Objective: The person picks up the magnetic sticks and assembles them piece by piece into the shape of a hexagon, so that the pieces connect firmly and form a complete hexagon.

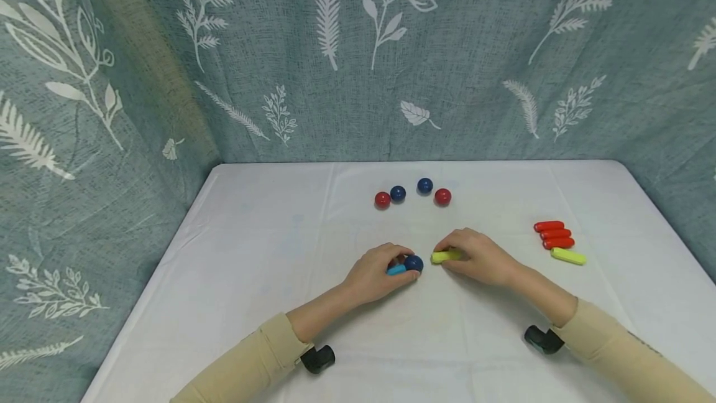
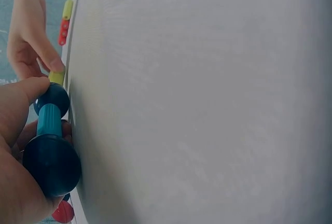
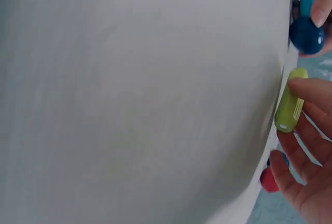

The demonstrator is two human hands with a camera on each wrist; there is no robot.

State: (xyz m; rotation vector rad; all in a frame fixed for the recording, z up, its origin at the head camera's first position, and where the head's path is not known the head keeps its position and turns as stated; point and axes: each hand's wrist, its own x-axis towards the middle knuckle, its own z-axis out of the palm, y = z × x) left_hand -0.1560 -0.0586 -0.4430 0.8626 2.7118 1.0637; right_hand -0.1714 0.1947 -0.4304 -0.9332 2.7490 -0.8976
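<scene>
Near the middle of the table my left hand [image 1: 376, 273] grips a light-blue rod [image 1: 396, 270] with a dark-blue ball [image 1: 414, 263] at its right end. The left wrist view shows a second dark-blue ball [image 2: 52, 167] at the rod's other end. Facing it, my right hand [image 1: 485, 259] pinches a yellow-green rod [image 3: 290, 107] between thumb and fingers, a pale round spot showing on its end. This rod points toward the dark-blue ball, and in the head view a small gap separates them. Curled fingers hide part of both pieces.
Beyond the hands lie two red balls [image 1: 383, 200] and two dark-blue balls [image 1: 425, 186]. Off to the right, three red rods [image 1: 556, 234] lie side by side with another yellow-green rod [image 1: 568, 256]. A white cloth [image 1: 252, 235] covers the table; patterned curtains [image 1: 358, 104] hang behind it.
</scene>
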